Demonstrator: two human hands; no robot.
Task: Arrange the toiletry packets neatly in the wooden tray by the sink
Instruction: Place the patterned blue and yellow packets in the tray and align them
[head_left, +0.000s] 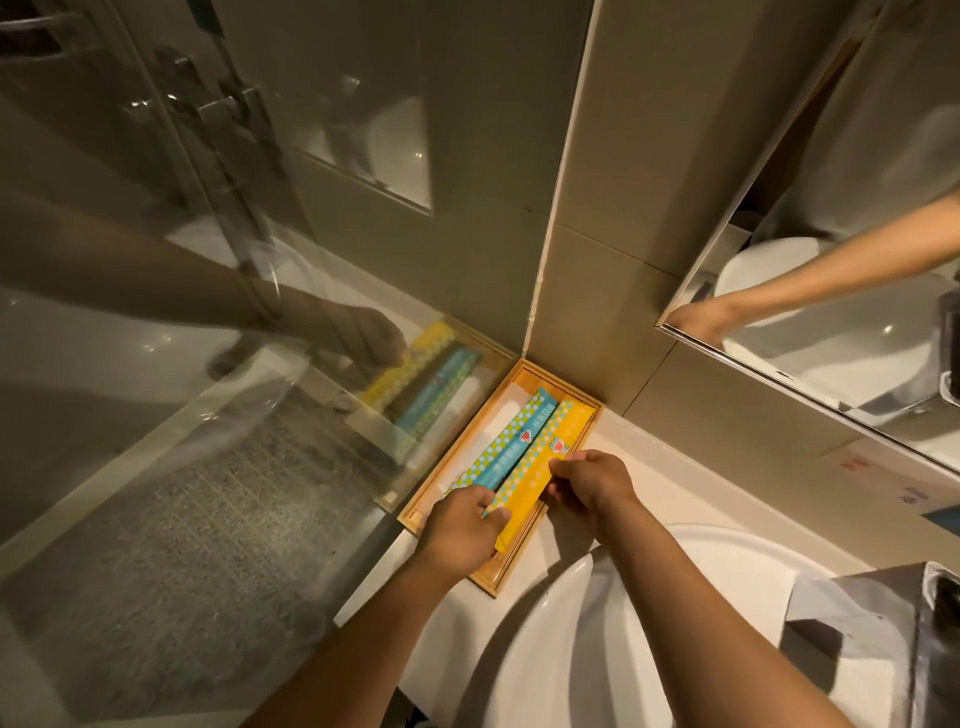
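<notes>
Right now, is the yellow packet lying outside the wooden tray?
No, the yellow packet lies inside the wooden tray, beside the blue packet.

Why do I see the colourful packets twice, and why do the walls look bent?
Head view: the glass panel on the left mirrors the wooden tray and packets, giving a dim, ghostly copy; the wide-angle lens bows the wall edges; warm, dim light tints everything yellowish; the mirror on the right reflects an arm.

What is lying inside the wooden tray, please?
The wooden tray holds three long packets side by side: white, blue and yellow. Both hands cover their near ends.
</notes>
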